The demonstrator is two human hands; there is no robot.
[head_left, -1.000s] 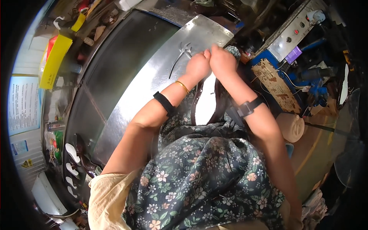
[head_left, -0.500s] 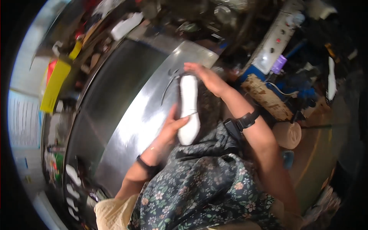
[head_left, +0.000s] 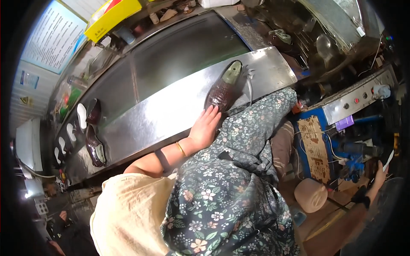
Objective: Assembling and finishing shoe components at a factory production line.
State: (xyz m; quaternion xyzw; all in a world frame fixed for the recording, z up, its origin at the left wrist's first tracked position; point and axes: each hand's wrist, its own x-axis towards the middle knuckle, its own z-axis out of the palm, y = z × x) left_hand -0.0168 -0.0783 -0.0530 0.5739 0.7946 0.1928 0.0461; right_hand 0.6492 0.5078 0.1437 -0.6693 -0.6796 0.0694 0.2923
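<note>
A dark brown shoe (head_left: 220, 90) with a green last in it lies upright on the shiny metal ledge (head_left: 171, 112). My left hand (head_left: 205, 129) rests on its near end, fingers stretched out flat against the upper. The underside of the shoe is hidden. At the far right, my right hand (head_left: 378, 176) is closed around a slim white flat piece (head_left: 389, 161); its exact kind is hard to make out. Beside the shoe, a thin dark curved strip (head_left: 250, 88) lies on the ledge.
Behind the ledge runs a dark belt (head_left: 183, 49). To the left stand brown shoes (head_left: 95, 146) and white soles (head_left: 81, 115). On the right are a control panel (head_left: 363, 96), a blue machine (head_left: 354, 164) and a beige plastic container (head_left: 311, 195). A yellow box (head_left: 113, 19) sits at the back.
The shoe, held sole-up between both hands before, now lies upright on the ledge. My right hand has left it and reached far right to the white piece. The view has turned.
</note>
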